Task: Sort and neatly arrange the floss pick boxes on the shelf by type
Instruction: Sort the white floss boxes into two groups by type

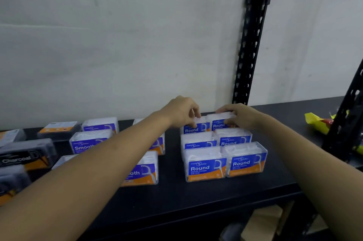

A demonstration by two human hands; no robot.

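Note:
Clear "Round" floss pick boxes stand in two columns of three on the black shelf. My left hand grips the back left Round box. My right hand grips the back right Round box. In front of them stand two middle boxes and two front boxes. To the left, several blue "Smooth" boxes stand loosely, partly hidden by my left forearm. Dark "Charcoal" boxes lie at the far left.
A white wall runs behind the shelf. A black perforated upright stands at the back right, another upright at the right edge. A yellow packet lies on the shelf's right end. Cardboard shows below the shelf.

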